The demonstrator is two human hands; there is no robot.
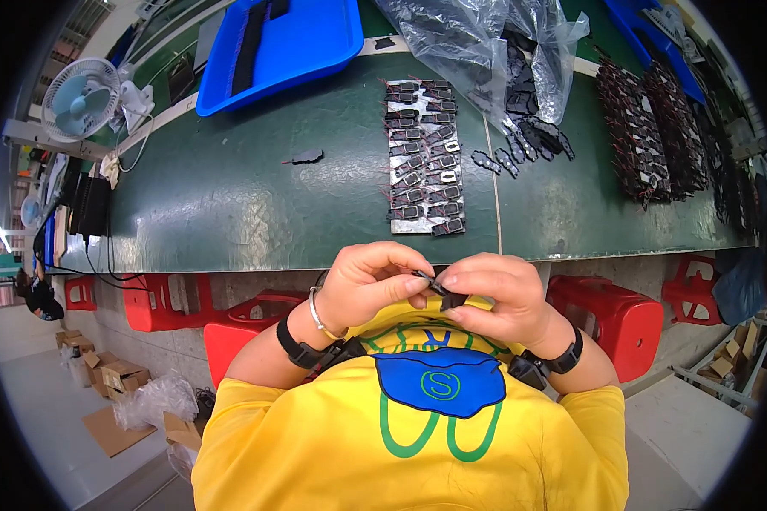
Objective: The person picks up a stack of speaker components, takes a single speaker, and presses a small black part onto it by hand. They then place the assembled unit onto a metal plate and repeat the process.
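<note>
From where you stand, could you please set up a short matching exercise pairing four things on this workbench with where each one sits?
Things:
1. blue tray
2. small desk fan
3. clear plastic bag
4. small black part

Places:
A. pinched between the left hand and right hand, in front of the yellow shirt
B. far side of the green table, left of centre
C. beyond the table's far left corner
D. far side of the table, right of centre, above loose black pieces

Pairs: 1-B, 2-C, 3-D, 4-A
</note>
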